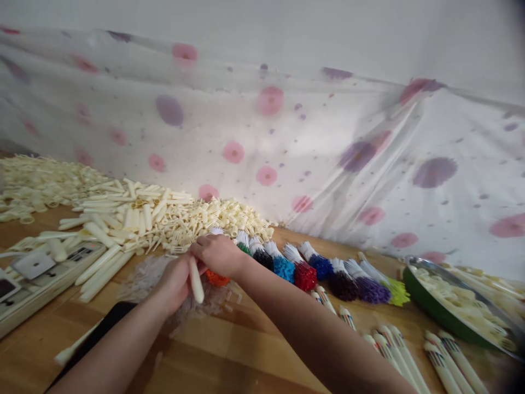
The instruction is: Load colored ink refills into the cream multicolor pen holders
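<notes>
My left hand (178, 282) is closed around a cream pen barrel (196, 282), whose rounded end points down toward me. At the barrel's upper end my right hand (217, 253) presses close with bent fingers; whatever it pinches there is hidden. An orange bundle of refills (217, 279) shows just below my right hand. Beneath both hands lies a heap of small clear plastic pieces (143, 276). Beyond them is a pile of small cream pen parts (229, 213).
Bundled coloured refills, such as the red bundle (304, 273), run to the right. Multicolour pens (394, 350) lie in front. A green pan (426, 298) of cream parts stands far right. A power strip (49, 284) and loose barrels (106, 273) are left. A flowered sheet (246, 126) hangs behind.
</notes>
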